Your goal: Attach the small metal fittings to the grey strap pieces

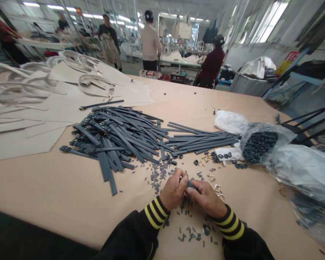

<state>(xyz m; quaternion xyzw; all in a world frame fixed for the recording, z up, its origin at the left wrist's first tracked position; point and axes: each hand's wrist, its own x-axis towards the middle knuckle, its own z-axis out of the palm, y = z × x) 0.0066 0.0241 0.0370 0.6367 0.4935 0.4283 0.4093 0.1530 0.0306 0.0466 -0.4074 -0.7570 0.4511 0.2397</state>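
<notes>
My left hand (174,190) and my right hand (206,199) meet over the table, fingers closed on a dark grey strap (191,185). Most of the strap is hidden by the fingers, so its ends cannot be made out. Small dark cut bits (157,176) lie scattered around and below both hands. Gold square buckles (211,177) rest just to the right of my right hand. Beyond my hands lies a bundle of straight dark straps (203,140). To its left is a large heap of dark straps with buckles (119,133).
Beige fabric panels with handles (56,104) cover the table's left side. On the right, a clear plastic bag (260,142) holds dark loops, beside more plastic bags (306,169). Several people stand in the background, one in a dark red top (211,63). A grey bin (249,85) stands behind the table.
</notes>
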